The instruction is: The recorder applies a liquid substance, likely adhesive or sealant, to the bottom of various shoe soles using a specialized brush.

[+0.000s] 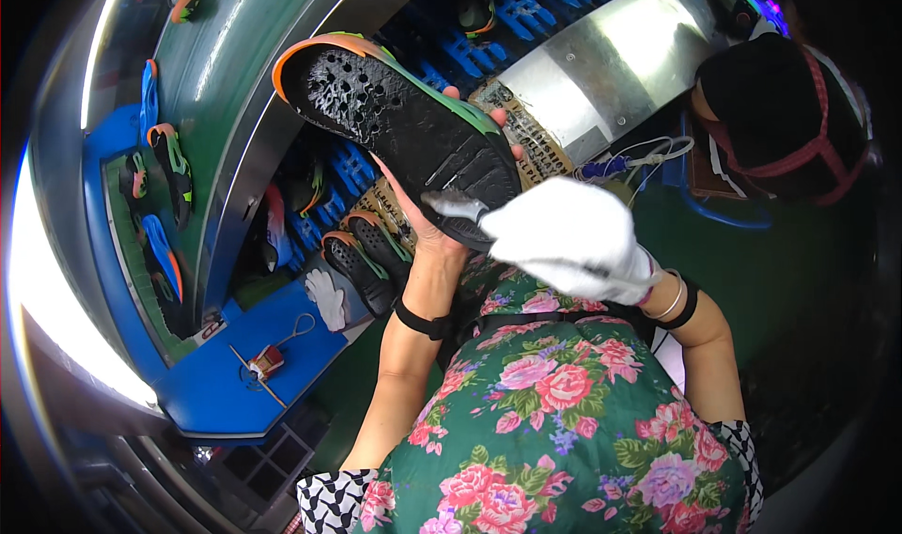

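Observation:
My bare left hand (434, 236) is closed around a long black shoe sole (413, 125) with an orange and green rim, holding it tilted from below. Some of its fingertips show past the sole's far edge. A wet gloss covers the holed part at the sole's far left end. My right hand (568, 238), in a white glove, is closed around a brush (454, 204) with pale bristles; the glove hides its handle. The bristles lie against the sole at its near end.
A green conveyor belt (221, 74) at left carries several soles and blue pieces. More soles (362, 262) stand near a white glove (325, 299) and a blue table (221, 393) with a small red object (268, 360). A co-worker (766, 102) is at the far right, near cables (648, 156).

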A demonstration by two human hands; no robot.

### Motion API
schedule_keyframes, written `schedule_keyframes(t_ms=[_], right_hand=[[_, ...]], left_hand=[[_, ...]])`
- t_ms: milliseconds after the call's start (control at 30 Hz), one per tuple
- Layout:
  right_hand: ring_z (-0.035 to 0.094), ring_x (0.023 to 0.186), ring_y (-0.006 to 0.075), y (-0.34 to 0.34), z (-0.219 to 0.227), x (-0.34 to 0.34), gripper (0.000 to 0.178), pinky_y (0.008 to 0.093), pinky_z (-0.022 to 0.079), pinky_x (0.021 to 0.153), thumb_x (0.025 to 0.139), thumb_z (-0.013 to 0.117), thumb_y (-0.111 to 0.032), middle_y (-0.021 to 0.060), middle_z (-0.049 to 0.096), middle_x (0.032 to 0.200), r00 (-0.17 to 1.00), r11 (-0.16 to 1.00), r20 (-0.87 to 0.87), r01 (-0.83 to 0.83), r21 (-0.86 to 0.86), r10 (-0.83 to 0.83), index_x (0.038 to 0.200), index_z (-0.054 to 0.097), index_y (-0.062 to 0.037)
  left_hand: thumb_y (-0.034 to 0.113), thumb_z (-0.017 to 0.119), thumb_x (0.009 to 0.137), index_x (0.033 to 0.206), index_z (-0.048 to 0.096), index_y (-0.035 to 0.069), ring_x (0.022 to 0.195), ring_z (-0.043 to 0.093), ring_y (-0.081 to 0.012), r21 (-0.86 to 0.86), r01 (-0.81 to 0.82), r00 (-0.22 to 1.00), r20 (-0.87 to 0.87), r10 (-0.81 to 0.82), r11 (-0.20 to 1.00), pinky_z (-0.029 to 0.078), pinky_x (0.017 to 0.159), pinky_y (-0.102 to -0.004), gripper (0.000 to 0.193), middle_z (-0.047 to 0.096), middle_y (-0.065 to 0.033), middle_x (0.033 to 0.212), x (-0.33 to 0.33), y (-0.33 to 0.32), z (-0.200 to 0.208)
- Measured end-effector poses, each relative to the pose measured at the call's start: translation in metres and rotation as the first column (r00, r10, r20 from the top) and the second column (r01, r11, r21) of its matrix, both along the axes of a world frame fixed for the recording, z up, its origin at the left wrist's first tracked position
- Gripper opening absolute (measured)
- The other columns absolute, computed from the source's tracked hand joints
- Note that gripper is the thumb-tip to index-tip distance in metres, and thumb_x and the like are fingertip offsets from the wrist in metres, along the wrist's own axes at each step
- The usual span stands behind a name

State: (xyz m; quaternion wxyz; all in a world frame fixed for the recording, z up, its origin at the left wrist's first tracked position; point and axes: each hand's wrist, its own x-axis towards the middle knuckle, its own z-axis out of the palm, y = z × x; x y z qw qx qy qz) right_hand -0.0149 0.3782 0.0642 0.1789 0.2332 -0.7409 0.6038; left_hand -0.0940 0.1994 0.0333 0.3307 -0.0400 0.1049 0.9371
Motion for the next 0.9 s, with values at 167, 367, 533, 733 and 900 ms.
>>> schedule_keyframes(t_ms=[167, 367, 533, 733, 900], right_hand=[[0.075, 0.092, 0.0241, -0.001, -0.002, 0.002, 0.016, 0.0352, 0.06, 0.078, 0.08, 0.083, -0.004, 0.0097, 0.078, 0.099, 0.956, 0.919, 0.177, -0.16, -0.36, 0.235, 0.094, 0.08, -0.007], [0.074, 0.092, 0.0272, -0.003, 0.001, 0.013, 0.025, 0.0366, 0.06, 0.079, 0.078, 0.082, -0.004, 0.0093, 0.078, 0.104, 0.995, 0.995, -0.017, -0.093, 0.04, 0.094, 0.103, 0.079, -0.0085], [0.076, 0.091, 0.0224, -0.001, 0.0, 0.008, 0.007, 0.0345, 0.06, 0.079, 0.081, 0.082, -0.002, 0.0094, 0.079, 0.095, 0.897, 0.843, 0.258, -0.192, -0.503, 0.358, 0.086, 0.08, -0.0058], [0.073, 0.091, 0.0257, -0.012, -0.006, 0.013, 0.034, 0.0361, 0.06, 0.077, 0.081, 0.08, -0.008, 0.0054, 0.077, 0.11, 0.987, 0.988, -0.051, -0.149, 0.031, 0.15, 0.115, 0.077, -0.0127], [0.075, 0.089, 0.0222, 0.002, 0.011, 0.009, 0.011, 0.0344, 0.059, 0.079, 0.081, 0.082, -0.008, 0.0082, 0.079, 0.097, 0.869, 0.896, 0.277, -0.326, -0.302, 0.41, 0.092, 0.082, -0.0098]], left_hand=[[0.083, 0.043, 0.092, 0.155, 0.038, 0.007, 0.131, 0.054, -0.0394, 0.051, -0.088, 0.996, 0.0, 0.088, 0.995, 0.048, 0.102, -0.0641, 0.099, 0.056, -0.0234, 0.142, 0.0, 0.001, -0.002], [0.085, 0.044, 0.09, 0.158, 0.034, 0.009, 0.131, 0.053, -0.0448, -0.182, -0.049, 0.999, 0.006, 0.051, 0.982, 0.05, 0.1, -0.0656, 0.102, 0.044, -0.012, 0.156, 0.003, -0.02, -0.004], [0.088, 0.046, 0.086, 0.162, 0.025, 0.004, 0.131, 0.054, -0.0477, -0.123, 0.046, 0.994, -0.096, -0.058, 0.991, 0.054, 0.102, -0.0577, 0.115, 0.034, -0.0152, 0.163, 0.005, -0.024, 0.002], [0.087, 0.049, 0.085, 0.16, 0.026, 0.0, 0.124, 0.058, -0.0468, -0.023, 0.147, 0.989, 0.011, -0.147, 0.989, 0.058, 0.097, -0.0546, 0.117, 0.036, -0.0217, 0.16, 0.001, -0.033, -0.005], [0.084, 0.05, 0.086, 0.16, 0.027, -0.001, 0.12, 0.061, -0.0482, 0.049, 0.199, 0.98, -0.013, -0.199, 0.979, 0.061, 0.094, -0.0528, 0.115, 0.045, -0.0255, 0.152, 0.001, -0.029, -0.006]])
